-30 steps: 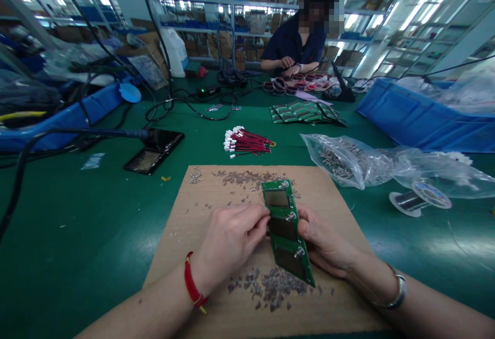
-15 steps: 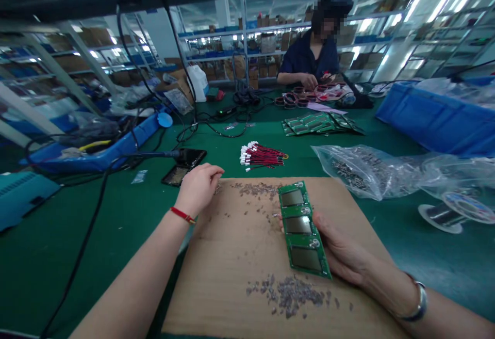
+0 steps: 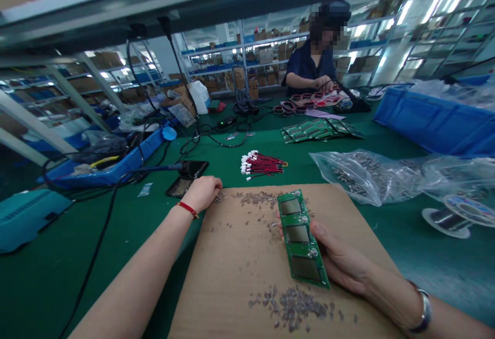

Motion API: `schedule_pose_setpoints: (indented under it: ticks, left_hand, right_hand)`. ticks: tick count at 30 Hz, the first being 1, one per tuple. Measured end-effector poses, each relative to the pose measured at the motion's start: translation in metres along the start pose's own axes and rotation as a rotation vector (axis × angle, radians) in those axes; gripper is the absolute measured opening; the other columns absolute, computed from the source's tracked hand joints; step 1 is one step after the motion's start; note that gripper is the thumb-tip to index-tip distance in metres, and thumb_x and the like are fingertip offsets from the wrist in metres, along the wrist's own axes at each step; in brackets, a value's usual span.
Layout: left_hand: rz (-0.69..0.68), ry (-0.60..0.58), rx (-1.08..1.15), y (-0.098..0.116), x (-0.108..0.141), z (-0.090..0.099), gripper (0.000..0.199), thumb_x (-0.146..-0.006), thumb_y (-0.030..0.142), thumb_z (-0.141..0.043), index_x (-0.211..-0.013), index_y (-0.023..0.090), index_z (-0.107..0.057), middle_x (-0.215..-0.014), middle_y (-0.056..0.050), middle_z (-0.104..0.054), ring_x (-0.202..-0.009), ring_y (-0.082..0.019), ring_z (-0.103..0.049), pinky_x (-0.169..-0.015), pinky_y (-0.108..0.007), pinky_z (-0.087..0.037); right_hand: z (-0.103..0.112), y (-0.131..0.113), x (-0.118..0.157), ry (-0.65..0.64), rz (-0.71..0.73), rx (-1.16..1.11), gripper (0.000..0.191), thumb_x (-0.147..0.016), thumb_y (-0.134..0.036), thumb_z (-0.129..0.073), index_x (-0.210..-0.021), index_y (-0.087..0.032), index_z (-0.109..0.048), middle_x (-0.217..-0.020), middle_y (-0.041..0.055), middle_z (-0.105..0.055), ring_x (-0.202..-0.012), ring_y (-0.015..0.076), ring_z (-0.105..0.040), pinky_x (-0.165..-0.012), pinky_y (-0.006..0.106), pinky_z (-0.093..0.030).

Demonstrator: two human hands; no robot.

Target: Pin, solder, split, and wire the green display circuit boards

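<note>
The person's right hand (image 3: 342,256) holds a green circuit board (image 3: 305,248) above the cardboard's (image 3: 232,256) right half, thumb and fingers clamped on its edges. The left hand (image 3: 203,194) is at the far left corner, beside small metal pins (image 3: 220,197); whether its fingertips are together cannot be told.

A long green circuit board (image 3: 302,247) is held slantwise right of centre in the lower half of the frame, its lower end leaning right, three greyish rectangular panels facing up; small silvery pins (image 3: 220,197) lie partly hidden left of centre.
</note>
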State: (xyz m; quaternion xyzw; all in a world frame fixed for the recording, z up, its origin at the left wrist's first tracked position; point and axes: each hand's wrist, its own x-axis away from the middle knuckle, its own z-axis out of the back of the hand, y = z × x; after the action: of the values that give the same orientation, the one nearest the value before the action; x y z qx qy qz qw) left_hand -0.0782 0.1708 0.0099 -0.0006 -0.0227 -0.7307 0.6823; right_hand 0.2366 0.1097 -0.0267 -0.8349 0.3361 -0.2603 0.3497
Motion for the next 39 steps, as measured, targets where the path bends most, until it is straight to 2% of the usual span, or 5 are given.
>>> schedule_pose_setpoints:
  ticks: [17, 23, 30, 34, 39]
  left_hand:
    - [-0.010, 0.197, 0.521, 0.020, 0.047, 0.018, 0.017, -0.081, 0.027, -0.054, -0.096, 0.019, -0.058, -0.080, 0.000, -0.065, -0.072, -0.014, -0.061, -0.066, -0.027, -0.050]
    - [-0.042, 0.263, 0.616, 0.059, 0.068, 0.026, 0.012, -0.084, 0.027, -0.049, -0.086, 0.020, -0.059, -0.080, 0.000, -0.063, -0.072, -0.014, -0.058, -0.065, -0.027, -0.046]
    - [-0.256, 0.261, 0.765, 0.119, 0.094, 0.006, 0.008, -0.084, 0.021, -0.053, -0.083, 0.023, -0.061, -0.079, 0.002, -0.059, -0.073, -0.011, -0.055, -0.064, -0.024, -0.044]
    - [-0.274, 0.256, 0.834, 0.127, 0.098, -0.009, 0.023, -0.082, 0.016, -0.055, -0.102, 0.026, -0.059, -0.077, 0.003, -0.060, -0.067, -0.010, -0.055, -0.061, -0.023, -0.045]
    - [-0.309, 0.209, 0.812, 0.129, 0.097, -0.016, 0.013, -0.084, 0.015, -0.051, -0.088, 0.020, -0.062, -0.074, 0.001, -0.059, -0.067, -0.011, -0.054, -0.059, -0.025, -0.041]
  right_hand:
    - [0.001, -0.002, 0.002, 0.035, -0.083, -0.075, 0.050, -0.064, -0.052, -0.076, -0.100, -0.021, -0.064, -0.104, 0.0060, -0.063, -0.100, 0.0215, -0.055, -0.094, 0.039, -0.038]
    - [-0.001, -0.006, 0.003, -0.003, -0.029, -0.069, 0.053, -0.066, -0.053, -0.074, -0.105, -0.018, -0.063, -0.113, 0.0091, -0.061, -0.104, 0.0223, -0.054, -0.096, 0.041, -0.037]
    - [0.002, -0.004, 0.002, -0.064, 0.017, -0.114, 0.051, -0.072, -0.046, -0.072, -0.114, -0.021, -0.059, -0.117, 0.0071, -0.061, -0.111, 0.0209, -0.053, -0.103, 0.040, -0.033]
    - [-0.001, -0.005, 0.001, -0.079, 0.001, -0.100, 0.053, -0.074, -0.045, -0.071, -0.118, -0.020, -0.056, -0.119, 0.0079, -0.060, -0.115, 0.0218, -0.052, -0.107, 0.043, -0.029]
    - [0.000, -0.005, 0.001, -0.082, 0.015, -0.063, 0.054, -0.073, -0.043, -0.072, -0.119, -0.021, -0.055, -0.127, 0.0075, -0.057, -0.117, 0.0218, -0.051, -0.107, 0.042, -0.030]
